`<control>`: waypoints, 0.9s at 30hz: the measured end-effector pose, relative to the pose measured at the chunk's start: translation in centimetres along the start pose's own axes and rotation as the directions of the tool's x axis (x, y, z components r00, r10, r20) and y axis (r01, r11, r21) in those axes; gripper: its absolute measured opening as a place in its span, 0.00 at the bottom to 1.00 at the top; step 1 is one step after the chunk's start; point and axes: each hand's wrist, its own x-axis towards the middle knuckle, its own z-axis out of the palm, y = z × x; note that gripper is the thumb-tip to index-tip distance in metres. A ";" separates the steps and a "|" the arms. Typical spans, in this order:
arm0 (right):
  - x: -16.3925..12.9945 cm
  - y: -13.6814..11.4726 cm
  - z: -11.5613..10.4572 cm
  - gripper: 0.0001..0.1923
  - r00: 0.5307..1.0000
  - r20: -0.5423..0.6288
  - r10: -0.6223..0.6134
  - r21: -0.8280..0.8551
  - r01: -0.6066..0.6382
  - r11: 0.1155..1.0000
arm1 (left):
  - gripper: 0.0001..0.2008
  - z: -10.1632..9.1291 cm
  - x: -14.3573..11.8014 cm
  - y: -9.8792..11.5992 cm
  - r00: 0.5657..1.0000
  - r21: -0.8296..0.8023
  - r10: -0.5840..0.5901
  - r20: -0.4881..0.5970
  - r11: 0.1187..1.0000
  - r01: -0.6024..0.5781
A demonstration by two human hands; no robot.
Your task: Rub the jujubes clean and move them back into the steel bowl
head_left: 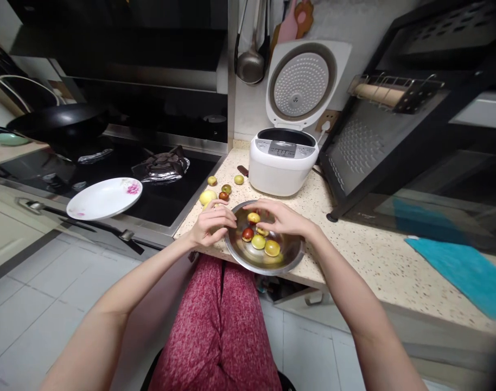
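Note:
A metal bowl [286,259] sits at the counter's front edge with several jujubes [272,248] in it, some yellow-green, one red-brown. My right hand [283,217] reaches over its right side, thumb and fingers apart around a yellowish jujube [254,218]. The thumb is close above another; I cannot tell whether it touches. At the bowl's left rim is my left hand [213,222], fingers loosely bent and thumb apart, nothing seen in it. Just beyond that hand lie a larger pale yellow fruit [208,196], a dark red jujube [224,196] and several greenish ones [239,179].
Behind the bowl stands a white rice cooker [284,168], lid raised. A floral white plate [105,199] rests by the stove's front edge, with a black wok [64,125] on the far left burner. On the right are a dark oven [394,163] and a blue cloth [459,277].

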 end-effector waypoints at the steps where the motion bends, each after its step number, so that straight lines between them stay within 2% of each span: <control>1: 0.0 0.2 0.1 0.23 1.000 0.013 0.000 -0.013 0.000 1.000 | 0.17 0.0 0.0 0.0 1.000 -0.006 0.028 0.005 1.000 -0.028; 5: 0.1 0.6 0.4 0.19 0.999 0.038 0.003 -0.025 -0.002 1.000 | 0.13 0.0 0.0 0.1 0.995 -0.028 0.104 -0.002 0.994 -0.104; 11: 0.2 0.5 0.5 0.20 0.998 0.066 0.016 0.012 -0.017 1.000 | 0.14 -0.1 0.3 0.3 0.992 -0.022 0.126 -0.006 0.992 -0.126; 18: 0.1 0.4 0.5 0.21 0.994 0.092 0.063 0.019 -0.065 0.998 | 0.20 -0.1 -0.3 -0.1 0.997 -0.008 0.014 0.072 1.000 -0.013; 27: 0.1 0.8 0.6 0.18 0.994 0.095 0.061 0.010 -0.062 0.998 | 0.16 -0.1 -0.6 -0.3 0.998 -0.044 0.006 0.063 0.999 -0.003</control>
